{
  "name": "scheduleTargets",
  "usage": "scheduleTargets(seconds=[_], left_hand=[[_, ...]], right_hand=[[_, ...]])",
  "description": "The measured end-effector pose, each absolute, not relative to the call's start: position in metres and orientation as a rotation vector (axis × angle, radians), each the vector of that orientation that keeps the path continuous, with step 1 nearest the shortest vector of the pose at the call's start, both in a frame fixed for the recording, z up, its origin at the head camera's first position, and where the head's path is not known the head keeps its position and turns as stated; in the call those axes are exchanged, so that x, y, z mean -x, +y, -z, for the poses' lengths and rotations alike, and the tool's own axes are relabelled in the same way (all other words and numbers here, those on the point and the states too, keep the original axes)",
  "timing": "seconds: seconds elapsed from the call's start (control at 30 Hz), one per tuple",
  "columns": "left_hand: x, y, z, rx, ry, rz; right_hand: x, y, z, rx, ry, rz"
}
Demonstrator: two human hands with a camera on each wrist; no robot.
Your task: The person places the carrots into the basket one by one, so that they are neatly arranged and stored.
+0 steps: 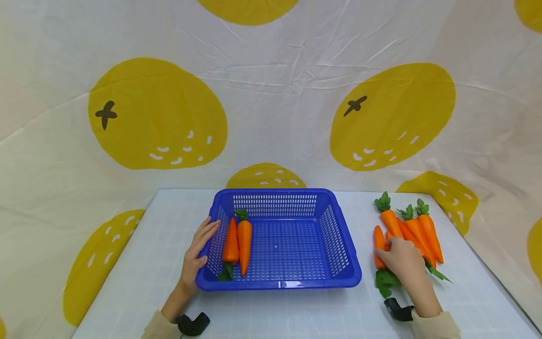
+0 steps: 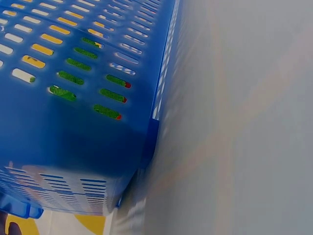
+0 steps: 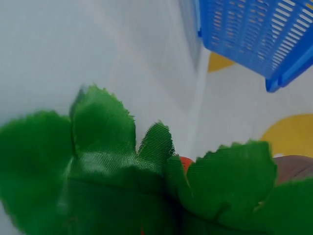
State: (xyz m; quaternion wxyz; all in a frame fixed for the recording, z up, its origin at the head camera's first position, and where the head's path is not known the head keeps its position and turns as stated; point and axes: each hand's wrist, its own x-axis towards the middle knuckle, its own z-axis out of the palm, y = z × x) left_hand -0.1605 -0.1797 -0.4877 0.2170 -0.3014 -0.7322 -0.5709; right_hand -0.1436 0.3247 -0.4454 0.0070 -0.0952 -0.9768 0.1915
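My left hand rests along the left side of the blue plastic basket, fingers extended and tips at its rim. Two orange carrots with green leaf tops lie inside by the left wall; one carrot has its top toward the back, the other carrot toward the front. On the right, my right hand reaches into a pile of carrots, thumb and bent fingers pinching a carrot at the pile's left edge. The fingers partly hide it. Green leaves fill the lower right wrist view.
The basket stands on a pale checked table. Behind it hangs a light cloth printed with large yellow fruit. Black wrist cameras sit at both cuffs. Table surface lies between the basket and the carrot pile.
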Motion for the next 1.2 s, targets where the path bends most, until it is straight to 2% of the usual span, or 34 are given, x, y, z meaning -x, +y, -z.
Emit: scheduleTargets(seconds=[0.8,1.2], left_hand=[[0.159,-0.18,0.488,0.825,-2.033,1.576],[0.16,-0.179,0.486,0.835,-2.032,1.584]], right_hand=[[0.154,0.322,0.458,0.357,-3.1,-0.83],[0.163,0.321,0.432,0.311,-3.067,-0.883]])
